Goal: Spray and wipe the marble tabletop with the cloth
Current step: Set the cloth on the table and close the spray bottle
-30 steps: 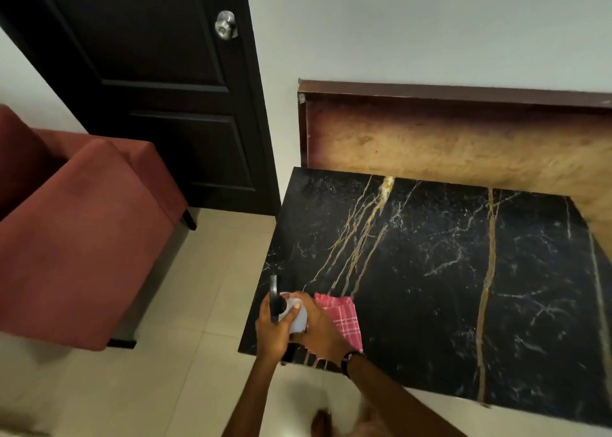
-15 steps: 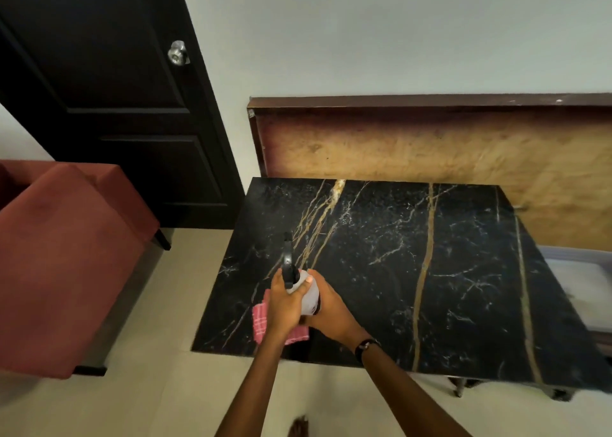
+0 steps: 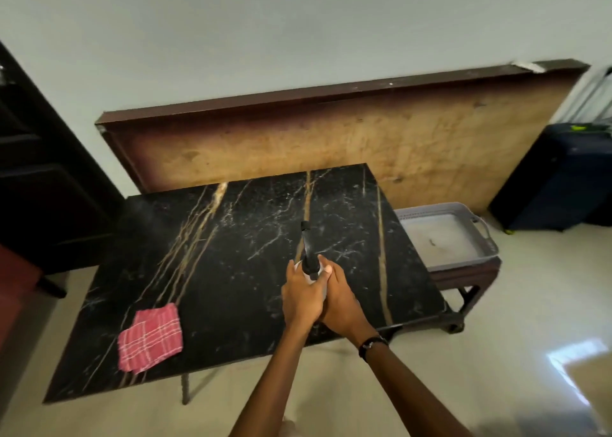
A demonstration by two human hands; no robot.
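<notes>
Both hands, the left hand [image 3: 303, 299] and the right hand [image 3: 341, 302], clasp one spray bottle [image 3: 310, 261] over the marble tabletop [image 3: 248, 238], nozzle aimed away; the red checked cloth [image 3: 150, 337] lies loose near the front left corner; a wooden board [image 3: 331, 152] leans behind.

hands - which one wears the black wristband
The right hand: a black band circles its wrist. The left hand has a bare wrist.
</notes>
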